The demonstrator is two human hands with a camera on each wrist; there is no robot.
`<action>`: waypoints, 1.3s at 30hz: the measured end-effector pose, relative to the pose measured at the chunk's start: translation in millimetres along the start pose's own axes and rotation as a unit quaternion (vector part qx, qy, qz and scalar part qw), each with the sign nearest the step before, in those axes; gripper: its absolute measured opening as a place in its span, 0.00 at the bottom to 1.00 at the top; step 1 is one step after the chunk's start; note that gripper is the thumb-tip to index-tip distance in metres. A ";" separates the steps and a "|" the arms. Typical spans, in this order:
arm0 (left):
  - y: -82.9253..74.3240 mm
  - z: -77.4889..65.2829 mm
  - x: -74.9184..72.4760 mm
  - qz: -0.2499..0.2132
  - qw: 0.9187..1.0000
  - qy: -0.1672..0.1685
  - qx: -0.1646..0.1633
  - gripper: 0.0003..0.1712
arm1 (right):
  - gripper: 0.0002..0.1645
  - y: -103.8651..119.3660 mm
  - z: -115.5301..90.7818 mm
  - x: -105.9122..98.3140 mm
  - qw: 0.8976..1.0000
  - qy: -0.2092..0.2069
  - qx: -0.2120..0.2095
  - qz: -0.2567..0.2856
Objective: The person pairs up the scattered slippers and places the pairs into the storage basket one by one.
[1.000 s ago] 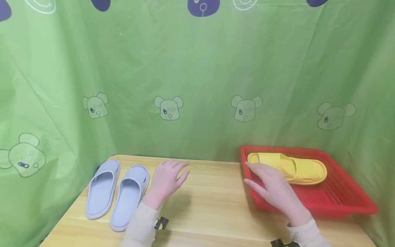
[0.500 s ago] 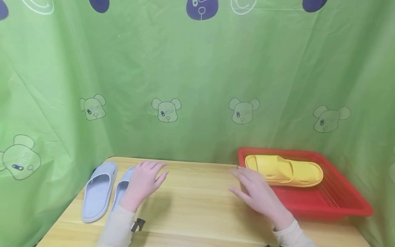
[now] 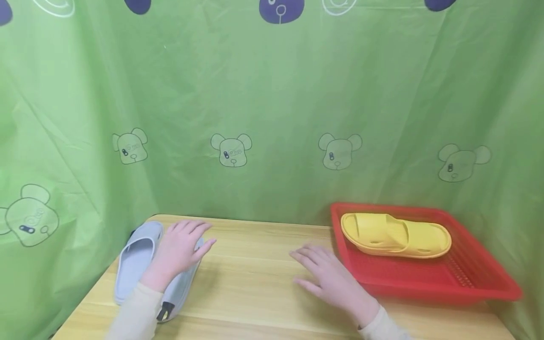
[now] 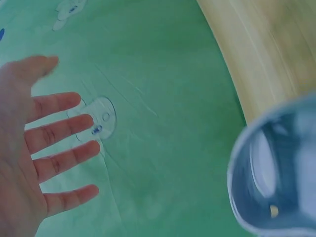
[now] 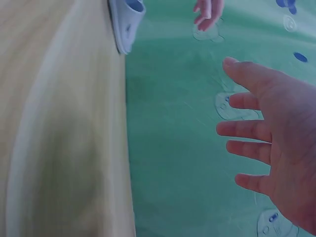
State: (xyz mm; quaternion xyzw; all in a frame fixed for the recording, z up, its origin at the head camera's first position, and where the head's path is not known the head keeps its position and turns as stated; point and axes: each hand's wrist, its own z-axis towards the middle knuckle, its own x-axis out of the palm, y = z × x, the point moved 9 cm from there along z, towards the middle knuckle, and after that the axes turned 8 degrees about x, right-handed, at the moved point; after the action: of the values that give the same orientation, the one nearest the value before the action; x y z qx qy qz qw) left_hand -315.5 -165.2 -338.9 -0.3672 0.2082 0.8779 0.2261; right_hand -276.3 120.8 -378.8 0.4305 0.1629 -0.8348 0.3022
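Observation:
My left hand [image 3: 178,250] hovers above the pair of light blue slippers at the table's left, fingers spread and holding nothing. It partly covers the left slipper [image 3: 133,269] and hides much of the right slipper [image 3: 184,285]. In the left wrist view a blue slipper [image 4: 286,173] shows at lower right, apart from the fingers. My right hand [image 3: 329,281] is over the middle of the table, fingers loosely extended, with nothing in it. To its right, a pair of yellow slippers [image 3: 393,235] lies in a red basket [image 3: 429,283], one slipper overlapping the other.
The wooden table [image 3: 250,283] bears everything here. A green curtain [image 3: 276,94] with bear faces hangs behind and along both sides. The basket's raised rim stands near the table's right edge.
Both hands have moved left. The left one now covers part of the blue slippers, and the right one has come away from over the basket. The slippers and basket stay put.

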 end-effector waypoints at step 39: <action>110.2 -73.2 -4.5 0.021 0.985 0.153 -0.081 0.35 | 0.41 69.8 59.9 77.0 0.990 0.136 -0.040 0.000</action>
State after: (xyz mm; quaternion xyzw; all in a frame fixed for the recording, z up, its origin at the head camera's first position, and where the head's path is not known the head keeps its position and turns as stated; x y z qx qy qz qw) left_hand -333.0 -294.6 -360.7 -0.5101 0.1768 0.8296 0.1425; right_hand -302.9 7.5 -408.0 0.5279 0.2361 -0.7611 0.2938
